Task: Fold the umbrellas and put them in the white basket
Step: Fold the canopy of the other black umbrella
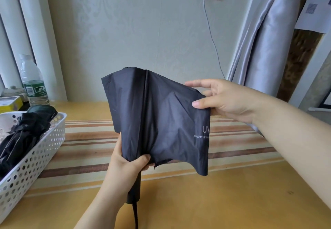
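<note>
From the head view, the left hand (125,166) is gripping the dark umbrella (157,119) near its handle, above the tabletop (197,202), while the right hand (223,99) is pinching a loose canopy panel. That slack fabric is likely to bunch or slip free, spoiling the fold. The white basket (35,157) is sitting at the left, already holding a folded umbrella (23,135); a water bottle (32,81) is standing behind it, clear of the path.

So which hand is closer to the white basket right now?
Left. The left hand grips the umbrella at its lower end, a short way right of the white basket. The right hand pinches the canopy's far edge, farther right.
</note>
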The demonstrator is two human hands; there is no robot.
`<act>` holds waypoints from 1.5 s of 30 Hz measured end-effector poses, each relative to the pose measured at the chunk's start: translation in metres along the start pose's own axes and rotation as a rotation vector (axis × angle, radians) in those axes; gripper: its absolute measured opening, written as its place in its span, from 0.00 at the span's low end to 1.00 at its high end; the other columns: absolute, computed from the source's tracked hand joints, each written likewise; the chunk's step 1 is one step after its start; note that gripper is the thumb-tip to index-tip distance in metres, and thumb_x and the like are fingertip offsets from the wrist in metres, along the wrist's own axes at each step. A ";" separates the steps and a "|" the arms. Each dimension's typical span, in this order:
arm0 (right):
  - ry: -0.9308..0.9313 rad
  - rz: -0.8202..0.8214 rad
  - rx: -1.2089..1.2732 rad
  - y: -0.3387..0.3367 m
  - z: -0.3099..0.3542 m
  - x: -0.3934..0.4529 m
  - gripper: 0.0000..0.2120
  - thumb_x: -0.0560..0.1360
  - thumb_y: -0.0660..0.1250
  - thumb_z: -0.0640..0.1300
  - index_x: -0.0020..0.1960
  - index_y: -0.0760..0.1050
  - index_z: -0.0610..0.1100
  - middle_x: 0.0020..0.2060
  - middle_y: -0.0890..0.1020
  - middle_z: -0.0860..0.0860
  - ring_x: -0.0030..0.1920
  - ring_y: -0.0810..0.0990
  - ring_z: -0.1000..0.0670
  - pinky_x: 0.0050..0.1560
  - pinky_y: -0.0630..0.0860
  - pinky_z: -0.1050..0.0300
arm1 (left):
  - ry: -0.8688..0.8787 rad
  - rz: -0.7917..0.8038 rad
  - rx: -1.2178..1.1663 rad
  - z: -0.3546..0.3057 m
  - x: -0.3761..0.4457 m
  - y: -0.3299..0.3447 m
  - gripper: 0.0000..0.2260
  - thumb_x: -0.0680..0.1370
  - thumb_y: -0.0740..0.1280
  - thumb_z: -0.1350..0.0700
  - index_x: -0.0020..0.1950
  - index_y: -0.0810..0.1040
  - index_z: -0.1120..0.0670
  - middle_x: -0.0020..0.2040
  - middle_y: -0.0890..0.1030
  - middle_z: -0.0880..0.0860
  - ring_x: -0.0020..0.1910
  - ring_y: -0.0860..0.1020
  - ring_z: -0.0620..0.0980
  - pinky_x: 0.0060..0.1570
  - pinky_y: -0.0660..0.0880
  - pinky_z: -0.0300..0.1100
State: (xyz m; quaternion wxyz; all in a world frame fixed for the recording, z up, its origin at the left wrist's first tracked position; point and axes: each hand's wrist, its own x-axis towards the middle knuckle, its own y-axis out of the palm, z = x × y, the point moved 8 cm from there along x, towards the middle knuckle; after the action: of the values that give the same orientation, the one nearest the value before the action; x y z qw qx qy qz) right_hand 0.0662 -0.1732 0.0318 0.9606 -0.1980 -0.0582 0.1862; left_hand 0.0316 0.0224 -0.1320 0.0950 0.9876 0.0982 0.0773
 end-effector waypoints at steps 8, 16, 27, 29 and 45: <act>0.017 -0.390 -0.127 -0.008 -0.036 -0.009 0.09 0.75 0.71 0.47 0.44 0.81 0.41 0.42 0.86 0.47 0.41 0.83 0.50 0.46 0.76 0.57 | 0.010 -0.009 -0.019 0.002 0.000 0.002 0.30 0.71 0.71 0.72 0.66 0.68 0.48 0.53 0.80 0.59 0.38 0.84 0.57 0.32 0.78 0.39; -0.387 -0.316 -0.079 -0.009 -0.012 -0.012 0.14 0.80 0.62 0.43 0.62 0.75 0.57 0.43 0.84 0.40 0.48 0.80 0.30 0.53 0.77 0.45 | 0.065 -0.079 0.047 -0.001 0.002 -0.013 0.34 0.70 0.72 0.67 0.71 0.65 0.47 0.42 0.73 0.58 0.25 0.72 0.47 0.28 0.72 0.36; -0.109 -0.020 -0.429 0.022 -0.001 -0.010 0.21 0.79 0.62 0.50 0.32 0.71 0.39 0.27 0.73 0.50 0.29 0.70 0.54 0.34 0.67 0.61 | 0.155 -0.073 0.130 -0.012 -0.002 -0.005 0.37 0.72 0.68 0.72 0.73 0.63 0.43 0.55 0.77 0.59 0.26 0.75 0.43 0.27 0.72 0.35; -0.061 -0.054 -0.364 0.013 -0.005 -0.012 0.22 0.79 0.62 0.49 0.28 0.67 0.44 0.22 0.71 0.56 0.24 0.67 0.57 0.29 0.64 0.65 | 0.143 -0.079 0.104 -0.014 -0.002 -0.005 0.38 0.73 0.67 0.74 0.73 0.63 0.42 0.52 0.76 0.59 0.23 0.74 0.44 0.24 0.71 0.37; -0.263 -0.285 -0.429 0.001 0.006 -0.023 0.21 0.78 0.65 0.38 0.64 0.72 0.59 0.23 0.70 0.57 0.23 0.67 0.56 0.27 0.64 0.71 | 0.102 -0.118 0.093 -0.007 0.001 -0.012 0.37 0.72 0.68 0.70 0.73 0.63 0.40 0.46 0.77 0.53 0.27 0.70 0.48 0.27 0.73 0.40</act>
State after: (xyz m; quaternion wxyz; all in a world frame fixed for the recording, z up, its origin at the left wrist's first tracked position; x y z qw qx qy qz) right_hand 0.0440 -0.1790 0.0363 0.8975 -0.3607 -0.2475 0.0567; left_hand 0.0293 0.0347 -0.1279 0.0484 0.9783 0.1642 0.1171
